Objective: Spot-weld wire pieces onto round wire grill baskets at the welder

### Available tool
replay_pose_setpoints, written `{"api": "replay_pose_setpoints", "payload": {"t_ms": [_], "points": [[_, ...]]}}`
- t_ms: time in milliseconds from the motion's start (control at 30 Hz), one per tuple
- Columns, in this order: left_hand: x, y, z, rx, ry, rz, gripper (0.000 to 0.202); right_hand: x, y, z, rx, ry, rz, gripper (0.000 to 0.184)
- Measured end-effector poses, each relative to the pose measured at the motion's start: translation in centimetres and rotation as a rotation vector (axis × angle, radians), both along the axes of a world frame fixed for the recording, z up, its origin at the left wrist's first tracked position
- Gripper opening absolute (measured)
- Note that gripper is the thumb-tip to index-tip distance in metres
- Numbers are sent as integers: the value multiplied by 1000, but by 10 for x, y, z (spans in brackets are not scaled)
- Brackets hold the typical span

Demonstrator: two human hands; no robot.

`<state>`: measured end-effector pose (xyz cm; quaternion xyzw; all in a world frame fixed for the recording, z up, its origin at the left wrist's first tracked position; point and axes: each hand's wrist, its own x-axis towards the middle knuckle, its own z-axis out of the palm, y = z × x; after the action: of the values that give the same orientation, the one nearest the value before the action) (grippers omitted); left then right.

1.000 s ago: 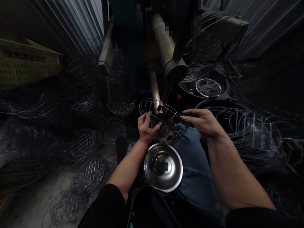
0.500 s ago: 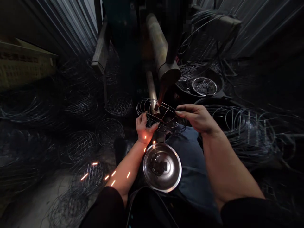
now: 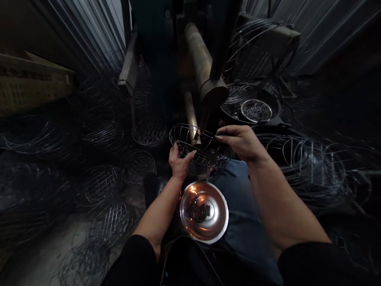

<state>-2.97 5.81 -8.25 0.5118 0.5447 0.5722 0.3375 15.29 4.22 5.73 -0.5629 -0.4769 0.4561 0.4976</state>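
A round wire basket [image 3: 181, 126] is held tilted at the electrode tip of a spot welding machine [image 3: 205, 119]. My left hand [image 3: 179, 163] grips its left near side, thumb and fingers spread along the wires. On the right, my right hand [image 3: 245, 143] is closed in a pinch at a wire of the basket; the fingertips hide the exact spot. A small glow shows where the tip meets the wire. Below my hands a shiny metal bowl [image 3: 218, 222] rests near my lap, with small dark pieces [image 3: 199, 210] in it and bright sparks over its upper left.
Several wire racks [image 3: 102, 182] lie on the floor at left. More wire rings and racks [image 3: 303, 159] are stacked at right. A dark pan [image 3: 275, 107] behind holds a small dish of metal bits [image 3: 256, 110]. A wooden bar [image 3: 128, 75] juts out at left.
My right hand has shifted slightly left and up, along with the basket's right side. Sparks that flew over my left forearm are gone; sparks now show in the bowl.
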Motion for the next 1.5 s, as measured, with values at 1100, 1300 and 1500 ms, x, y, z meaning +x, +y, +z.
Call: {"api": "replay_pose_setpoints", "payload": {"t_ms": [1100, 1300, 1500], "points": [[15, -11, 10, -210, -578, -102, 39, 35, -22, -12, -114, -6, 59, 46], [20, -13, 26, -372, -796, -54, 44, 7, 2, 2, 7, -85, 45, 36], [23, -9, 22, -442, -851, -7, 46, -2, 13, 9, 29, -155, 25, 30]]}}
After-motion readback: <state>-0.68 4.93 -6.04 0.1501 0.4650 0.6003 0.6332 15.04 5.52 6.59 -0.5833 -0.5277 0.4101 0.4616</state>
